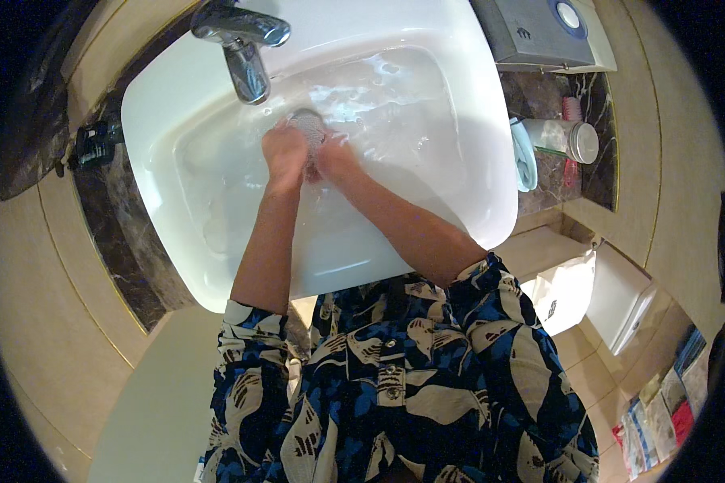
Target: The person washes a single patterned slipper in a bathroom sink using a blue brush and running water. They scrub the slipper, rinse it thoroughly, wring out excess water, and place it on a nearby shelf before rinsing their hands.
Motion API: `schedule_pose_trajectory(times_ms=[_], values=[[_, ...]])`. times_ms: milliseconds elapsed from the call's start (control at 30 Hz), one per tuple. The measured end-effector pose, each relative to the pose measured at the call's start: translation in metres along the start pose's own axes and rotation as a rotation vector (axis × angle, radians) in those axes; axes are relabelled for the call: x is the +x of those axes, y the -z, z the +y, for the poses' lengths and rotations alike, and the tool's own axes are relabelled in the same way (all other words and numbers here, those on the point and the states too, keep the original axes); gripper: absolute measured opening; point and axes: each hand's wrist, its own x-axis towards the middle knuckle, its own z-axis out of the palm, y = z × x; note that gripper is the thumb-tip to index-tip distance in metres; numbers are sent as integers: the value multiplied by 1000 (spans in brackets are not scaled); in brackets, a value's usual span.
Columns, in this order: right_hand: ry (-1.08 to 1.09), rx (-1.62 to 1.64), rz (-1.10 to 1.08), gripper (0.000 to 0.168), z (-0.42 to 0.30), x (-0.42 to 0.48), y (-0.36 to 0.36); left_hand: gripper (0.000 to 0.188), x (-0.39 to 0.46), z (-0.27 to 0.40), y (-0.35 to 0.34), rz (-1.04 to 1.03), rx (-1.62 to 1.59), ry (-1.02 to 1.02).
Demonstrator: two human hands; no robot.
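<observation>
A white basin (350, 271) lies before me with cloudy, rippling water (399, 121) in it. Below the spout of a chrome faucet (248, 72), my left hand (285, 151) and my right hand (338, 156) are close together at the water. Between them is a small rounded grey thing (307, 124) with a mesh-like texture. Both hands curl around its sides, left hand on the left, right hand on the right. Most of my fingers are hidden by the hands and the water, and exactly what the grey thing is cannot be made out.
On the dark marble counter at right are a lidded clear jar (556, 139), a light blue cloth (524, 157) and a pink item (571, 108). A grey dispenser (538, 36) stands behind. A dark bottle (93, 145) is at left; a white bag (565, 296) hangs at lower right.
</observation>
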Motion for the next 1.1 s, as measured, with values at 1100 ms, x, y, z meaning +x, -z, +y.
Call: schedule_pose_trajectory(times_ms=[1100], values=[[175,-122,93,49,2,-8,-34,25,-43,-9,36,68,-431,159]])
